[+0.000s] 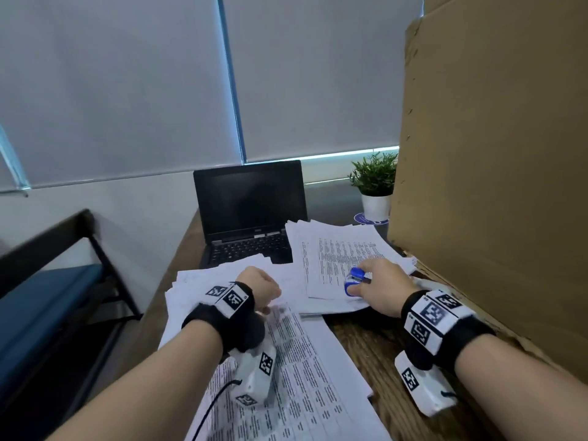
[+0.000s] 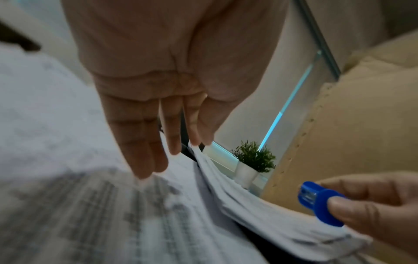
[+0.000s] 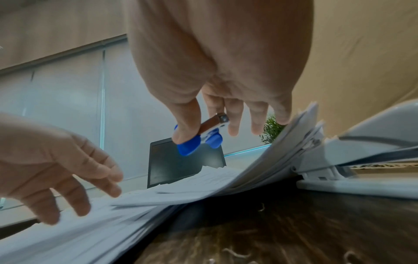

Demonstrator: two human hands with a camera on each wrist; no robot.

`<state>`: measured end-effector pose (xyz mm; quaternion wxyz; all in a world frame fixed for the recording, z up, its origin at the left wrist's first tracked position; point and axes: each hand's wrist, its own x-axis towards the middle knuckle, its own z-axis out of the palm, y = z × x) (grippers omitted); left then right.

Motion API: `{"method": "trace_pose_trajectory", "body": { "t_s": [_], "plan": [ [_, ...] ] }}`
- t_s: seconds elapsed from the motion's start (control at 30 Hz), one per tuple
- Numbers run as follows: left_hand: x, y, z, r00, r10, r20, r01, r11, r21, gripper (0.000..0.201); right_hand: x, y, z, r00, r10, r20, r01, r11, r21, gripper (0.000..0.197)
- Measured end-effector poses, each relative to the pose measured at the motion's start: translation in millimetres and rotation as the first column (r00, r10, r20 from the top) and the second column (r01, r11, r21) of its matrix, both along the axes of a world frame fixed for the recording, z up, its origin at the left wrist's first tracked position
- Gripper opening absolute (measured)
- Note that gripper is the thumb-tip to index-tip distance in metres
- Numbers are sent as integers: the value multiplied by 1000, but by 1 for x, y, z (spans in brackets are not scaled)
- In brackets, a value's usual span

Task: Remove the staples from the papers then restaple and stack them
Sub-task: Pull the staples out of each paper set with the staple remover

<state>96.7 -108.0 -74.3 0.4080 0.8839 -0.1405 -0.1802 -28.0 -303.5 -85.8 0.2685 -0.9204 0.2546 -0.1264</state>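
My right hand (image 1: 377,283) pinches a blue staple remover (image 1: 353,277) between thumb and forefinger, just above the right pile of printed papers (image 1: 343,246). In the right wrist view the staple remover (image 3: 190,146) hangs closed under the thumb, and the other fingers (image 3: 256,121) reach the pile's raised edge. My left hand (image 1: 259,289) hovers over the front printed sheets (image 1: 305,354). Its fingers (image 2: 144,151) are straight and relaxed, their tips touch the paper and they hold nothing. A white stapler (image 3: 361,160) lies to the right of the pile.
An open laptop (image 1: 251,211) stands behind the papers. A potted plant (image 1: 375,186) sits at the back right. A tall cardboard sheet (image 1: 493,186) walls off the right side. Loose pulled staples (image 3: 235,253) lie on the dark wooden table (image 1: 366,348).
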Motion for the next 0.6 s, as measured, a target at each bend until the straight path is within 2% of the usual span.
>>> {"method": "trace_pose_trajectory", "body": {
  "t_s": [0.07,0.13,0.23,0.33,0.4,0.47,0.6],
  "plan": [
    [-2,17,4,991,-85,106,60,974,221,16,-5,10,5,998,41,-51,-40,999,23,40],
    [-5,36,9,971,-175,165,88,898,431,25,-11,25,13,984,129,-126,-126,992,31,34],
    [-8,69,10,959,-200,199,38,790,612,27,-18,56,18,916,297,-270,-307,952,5,28],
    [-10,97,2,967,-173,188,6,751,660,31,-21,86,16,843,390,-370,-426,904,-17,29],
    [-10,111,-5,974,-143,175,-6,758,653,26,-20,102,12,815,410,-409,-460,887,-29,35],
    [-9,121,-9,978,-106,181,-28,789,613,15,-15,113,9,795,419,-438,-484,874,-42,39],
    [-4,133,-14,989,26,145,-86,901,426,17,-2,126,5,778,425,-462,-504,862,-55,38]
  ]
}}
